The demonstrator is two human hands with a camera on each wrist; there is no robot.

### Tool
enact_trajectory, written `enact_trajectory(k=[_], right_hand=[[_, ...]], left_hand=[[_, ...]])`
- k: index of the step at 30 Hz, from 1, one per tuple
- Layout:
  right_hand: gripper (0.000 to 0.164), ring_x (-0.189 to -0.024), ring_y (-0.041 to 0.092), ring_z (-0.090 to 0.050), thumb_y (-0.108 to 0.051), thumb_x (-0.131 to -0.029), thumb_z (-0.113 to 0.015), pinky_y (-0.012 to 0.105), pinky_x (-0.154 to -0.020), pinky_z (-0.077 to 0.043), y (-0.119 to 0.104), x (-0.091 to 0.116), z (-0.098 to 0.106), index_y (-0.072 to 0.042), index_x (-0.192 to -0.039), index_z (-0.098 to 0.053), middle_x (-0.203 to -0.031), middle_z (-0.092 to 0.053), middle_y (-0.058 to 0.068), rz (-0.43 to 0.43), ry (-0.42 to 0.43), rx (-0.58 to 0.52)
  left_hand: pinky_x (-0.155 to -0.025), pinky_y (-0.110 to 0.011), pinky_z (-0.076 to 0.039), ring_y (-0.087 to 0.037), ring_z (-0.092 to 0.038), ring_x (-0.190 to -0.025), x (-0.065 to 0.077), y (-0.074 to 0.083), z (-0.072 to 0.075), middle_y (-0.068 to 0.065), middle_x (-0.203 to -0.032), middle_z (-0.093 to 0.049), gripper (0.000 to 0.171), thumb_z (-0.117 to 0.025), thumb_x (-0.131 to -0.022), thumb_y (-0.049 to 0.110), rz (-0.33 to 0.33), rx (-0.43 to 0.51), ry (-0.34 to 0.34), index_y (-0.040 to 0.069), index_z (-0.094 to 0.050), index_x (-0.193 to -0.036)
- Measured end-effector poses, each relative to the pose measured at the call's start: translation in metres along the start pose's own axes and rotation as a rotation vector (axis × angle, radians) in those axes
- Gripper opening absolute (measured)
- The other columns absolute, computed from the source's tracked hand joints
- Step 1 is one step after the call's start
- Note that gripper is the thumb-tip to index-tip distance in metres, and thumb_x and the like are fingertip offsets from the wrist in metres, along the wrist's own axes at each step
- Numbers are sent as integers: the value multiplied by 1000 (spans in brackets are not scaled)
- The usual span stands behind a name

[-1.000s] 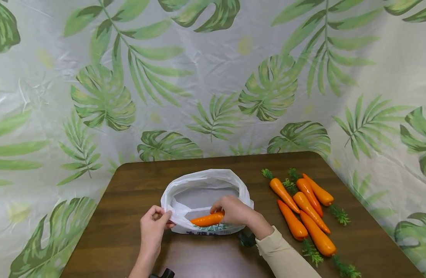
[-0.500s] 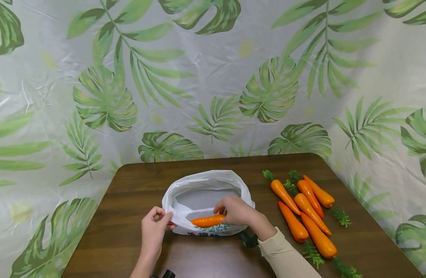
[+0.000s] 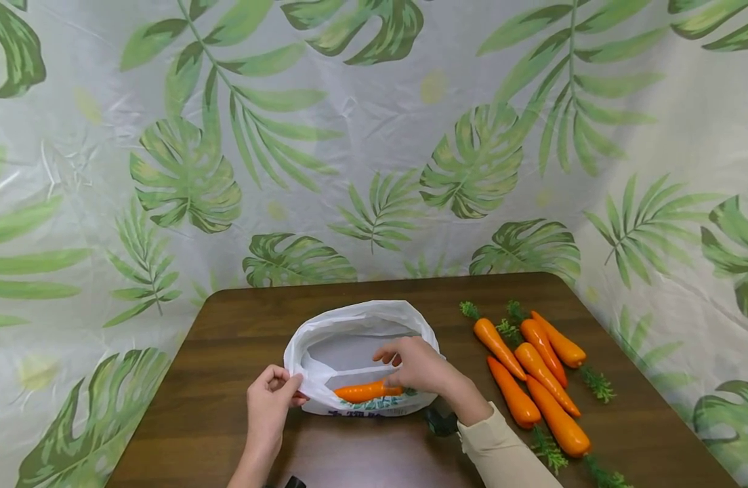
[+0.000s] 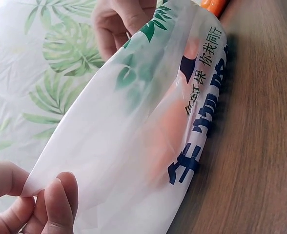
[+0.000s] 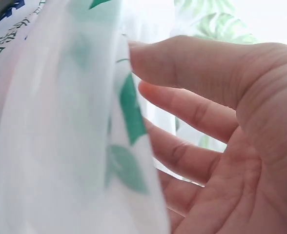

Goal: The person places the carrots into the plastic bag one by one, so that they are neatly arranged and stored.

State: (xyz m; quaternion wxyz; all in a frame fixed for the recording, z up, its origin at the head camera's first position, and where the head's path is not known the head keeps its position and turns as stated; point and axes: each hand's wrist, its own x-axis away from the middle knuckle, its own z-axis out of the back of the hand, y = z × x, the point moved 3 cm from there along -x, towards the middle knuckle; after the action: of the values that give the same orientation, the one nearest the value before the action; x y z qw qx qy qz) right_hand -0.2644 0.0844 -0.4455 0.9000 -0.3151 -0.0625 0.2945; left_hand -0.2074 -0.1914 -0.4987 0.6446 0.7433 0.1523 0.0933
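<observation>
Head view: the rim of the white, printed plastic bag (image 3: 325,318) is pinched at its near left corner by the left hand (image 3: 270,393), and here sits the first danger: if that pinch were loosened, the thin mouth could be folded inward and the opening lost. Over the near right side, the right hand (image 3: 419,366) is held with fingers loosely bent, nothing gripped; the rim could be snagged by the wrist and the whole light bag dragged. The glossy orange carrot with a green leafy top (image 3: 362,392) is laid lengthwise inside, along the near wall, its tip pointed toward the left hand, its leafy end placed just below the right fingers; whether it is touched cannot be told. Six loose orange carrots (image 3: 551,420) are spread on the dark brown wooden table (image 3: 227,339), well apart from the left hand.

Left wrist view: the film is caught between thumb and fingers at the edge only, so a slip or a tear could be caused by a hard tug. The carrot is seen as an orange blur through the plastic, beyond those fingertips.

Right wrist view: thumb and fingers are held apart, the fingertips partly hidden by the bag wall; no carrot is clearly shown between them.
</observation>
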Motion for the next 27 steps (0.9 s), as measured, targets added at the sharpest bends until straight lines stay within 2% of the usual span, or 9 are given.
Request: enact_trajectory(k=[7, 12, 22, 27], right_hand=[[39, -98, 22, -64, -17, -82, -83, 34, -81, -55, -7, 5, 10, -18, -119, -73, -110, -70, -8, 30, 69, 23], [42, -97, 15, -62, -16, -82, -83, 35, -80, -55, -9, 13, 19, -22, -121, -71, -114, -68, -11, -15, 112, 2], [50, -98, 14, -62, -20, -80, -86, 35, -80, -55, -6, 34, 39, -27, -126, -69, -115, -67, -12, -69, 207, 27], [50, -100, 20, -64, -20, -80, -85, 37, -81, -56, 2, 52, 48, -28, -127, -69, -113, -66, -8, -120, 260, 23]], left_hand=[[-53, -34, -60, -21, -66, -56, 2, 1, 0, -11, -70, -59, 18, -71, -86, -9, 1, -1, 2, -12, -54, -86], [-52, -34, -60, -22, -66, -55, 1, 1, 0, -10, -69, -59, 18, -71, -86, -9, -4, 1, 3, -12, -54, -86], [-52, -34, -60, -21, -65, -55, 1, 2, 1, -10, -70, -59, 19, -72, -85, -9, -13, 2, 2, -13, -53, -87], [-52, -33, -60, -21, -65, -56, 1, 2, 1, -10, -70, -59, 19, -72, -86, -8, -9, 3, -4, -13, -53, -87]])
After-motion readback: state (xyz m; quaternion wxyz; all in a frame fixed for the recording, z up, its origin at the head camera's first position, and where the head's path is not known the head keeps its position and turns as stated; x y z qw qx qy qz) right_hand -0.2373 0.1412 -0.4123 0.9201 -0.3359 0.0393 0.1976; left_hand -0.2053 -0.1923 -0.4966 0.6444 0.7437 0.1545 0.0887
